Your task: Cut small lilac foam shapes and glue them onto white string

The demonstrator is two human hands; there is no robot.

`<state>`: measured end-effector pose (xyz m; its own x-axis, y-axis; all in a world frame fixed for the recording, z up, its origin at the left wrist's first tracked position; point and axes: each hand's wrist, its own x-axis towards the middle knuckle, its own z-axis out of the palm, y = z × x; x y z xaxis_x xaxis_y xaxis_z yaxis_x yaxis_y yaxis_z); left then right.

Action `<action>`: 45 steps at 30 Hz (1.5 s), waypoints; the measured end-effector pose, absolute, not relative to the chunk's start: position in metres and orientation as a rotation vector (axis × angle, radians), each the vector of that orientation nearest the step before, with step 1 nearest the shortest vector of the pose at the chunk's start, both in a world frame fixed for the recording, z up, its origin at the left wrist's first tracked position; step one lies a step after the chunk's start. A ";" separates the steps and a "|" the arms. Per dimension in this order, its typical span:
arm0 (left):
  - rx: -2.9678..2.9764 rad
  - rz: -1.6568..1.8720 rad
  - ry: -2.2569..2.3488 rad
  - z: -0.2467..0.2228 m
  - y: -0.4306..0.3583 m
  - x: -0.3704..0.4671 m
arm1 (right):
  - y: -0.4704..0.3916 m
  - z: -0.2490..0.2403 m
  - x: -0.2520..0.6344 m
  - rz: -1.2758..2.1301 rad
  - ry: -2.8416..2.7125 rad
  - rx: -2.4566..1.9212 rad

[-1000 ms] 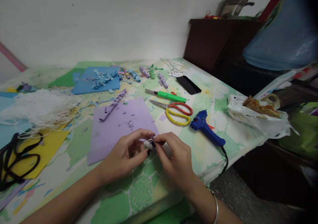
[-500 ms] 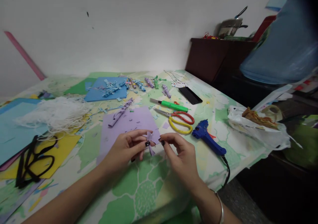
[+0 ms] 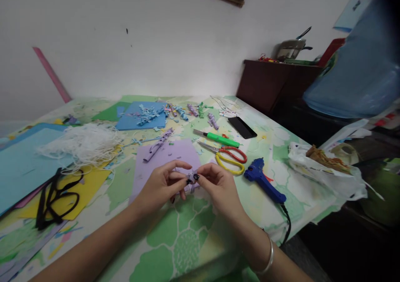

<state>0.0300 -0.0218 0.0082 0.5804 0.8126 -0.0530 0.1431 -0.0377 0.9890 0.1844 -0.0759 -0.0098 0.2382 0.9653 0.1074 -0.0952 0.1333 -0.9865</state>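
Between the fingertips of both hands is a small cut piece of purple sheet (image 3: pixel 192 175), mostly covered by the fingers. My left hand (image 3: pixel 161 184) pinches it with thumb and fingers. From the other side, my right hand (image 3: pixel 218 184) closes thumb and forefinger on the same piece. Beneath and beyond the hands lies a larger purple sheet (image 3: pixel 184 150), with a rolled purple tube (image 3: pixel 158 144) across its far-left part. To the right are scissors (image 3: pixel 218 150) with red and yellow handles, a green utility knife (image 3: pixel 222 139) and a blue glue gun (image 3: pixel 265 183).
White string (image 3: pixel 84 144) is heaped at left, near black strips (image 3: pixel 51 200) on a yellow sheet (image 3: pixel 89 190). Farther back are a blue sheet (image 3: pixel 125 121) with cut scraps, several small rolls and a black phone (image 3: pixel 242 127). A plastic bag (image 3: pixel 325 178) with food sits at right.
My right hand has moved left and now meets the purple piece in my left hand; before, there was a gap. The view has tilted up and left slightly.
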 end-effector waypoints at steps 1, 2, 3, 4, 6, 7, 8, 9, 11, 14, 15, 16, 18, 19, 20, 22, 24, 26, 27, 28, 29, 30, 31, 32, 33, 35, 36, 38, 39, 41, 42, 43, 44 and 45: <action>1.562 0.677 0.843 0.009 -0.021 0.029 | -0.075 -0.009 0.185 0.982 -1.011 -1.154; 1.587 0.708 0.848 0.010 -0.021 0.028 | -0.075 -0.009 0.185 0.965 -1.008 -1.164; 1.618 0.748 0.858 0.011 -0.020 0.027 | -0.074 -0.009 0.185 0.950 -1.004 -1.171; 1.655 0.790 0.869 0.013 -0.019 0.025 | -0.073 -0.008 0.185 0.937 -1.001 -1.175; 1.731 0.865 0.894 0.019 -0.015 0.022 | -0.072 -0.008 0.186 0.918 -0.997 -1.174; 1.770 0.894 0.899 0.024 -0.013 0.020 | -0.071 -0.008 0.186 0.912 -0.995 -1.170; 1.807 0.915 0.899 0.029 -0.011 0.019 | -0.071 -0.007 0.186 0.910 -0.995 -1.162; 1.844 0.937 0.884 0.036 -0.009 0.018 | -0.070 -0.007 0.185 0.909 -0.993 -1.152; 1.921 0.948 0.848 0.051 -0.004 0.018 | -0.069 -0.007 0.184 0.916 -0.988 -1.119; 2.075 0.904 0.835 0.077 0.003 0.020 | -0.068 -0.005 0.180 0.968 -0.985 -1.036; 2.149 0.855 0.824 0.086 0.005 0.021 | -0.067 -0.005 0.178 0.993 -0.981 -1.004; 2.203 0.803 0.823 0.094 0.007 0.022 | -0.066 -0.004 0.176 1.018 -0.976 -0.974; 2.281 0.783 0.801 0.107 0.011 0.023 | -0.064 -0.001 0.172 1.063 -0.958 -0.922; 2.308 0.786 0.802 0.113 0.012 0.024 | -0.064 0.000 0.170 1.083 -0.949 -0.901; 2.324 0.786 0.810 0.118 0.013 0.024 | -0.063 0.001 0.169 1.101 -0.943 -0.882; 2.336 0.784 0.838 0.128 0.013 0.025 | -0.064 0.004 0.168 1.134 -0.939 -0.850; 2.342 0.791 0.857 0.136 0.012 0.025 | -0.066 0.005 0.169 1.158 -0.945 -0.825; 2.365 0.797 0.861 0.144 0.010 0.025 | -0.070 0.005 0.171 1.179 -0.958 -0.810; 2.378 0.797 0.857 0.148 0.009 0.025 | -0.072 0.004 0.172 1.190 -0.967 -0.808; 2.387 0.795 0.852 0.151 0.008 0.025 | -0.074 0.003 0.174 1.200 -0.979 -0.809; 2.387 0.793 0.843 0.154 0.007 0.025 | -0.077 0.001 0.175 1.208 -0.992 -0.814; 2.379 0.792 0.836 0.156 0.006 0.025 | -0.079 -0.001 0.177 1.214 -1.008 -0.822; 2.365 0.798 0.834 0.159 0.005 0.026 | -0.082 -0.003 0.179 1.217 -1.026 -0.833; 2.350 0.803 0.838 0.161 0.005 0.026 | -0.086 -0.006 0.181 1.217 -1.046 -0.846; 2.337 0.804 0.848 0.163 0.005 0.026 | -0.090 -0.008 0.184 1.212 -1.067 -0.861; 2.331 0.795 0.875 0.167 0.005 0.027 | -0.100 -0.011 0.191 1.191 -1.114 -0.894; 2.338 0.789 0.889 0.169 0.006 0.027 | -0.107 -0.013 0.195 1.172 -1.137 -0.911; 2.363 0.770 0.910 0.172 0.007 0.027 | -0.122 -0.014 0.206 1.131 -1.172 -0.944; 2.373 0.759 0.917 0.174 0.009 0.026 | -0.130 -0.015 0.213 1.111 -1.184 -0.961; 2.385 0.729 0.932 0.176 0.014 0.025 | -0.148 -0.016 0.227 1.062 -1.199 -1.002; 2.386 0.709 0.939 0.176 0.017 0.024 | -0.157 -0.016 0.235 0.996 -1.233 -1.056; 2.387 0.693 0.951 0.177 0.021 0.022 | -0.167 -0.017 0.243 0.940 -1.262 -1.113; 2.391 0.677 0.964 0.177 0.026 0.021 | -0.177 -0.017 0.251 0.900 -1.277 -1.151; 2.401 0.674 0.984 0.177 0.031 0.020 | -0.187 -0.017 0.259 0.870 -1.288 -1.177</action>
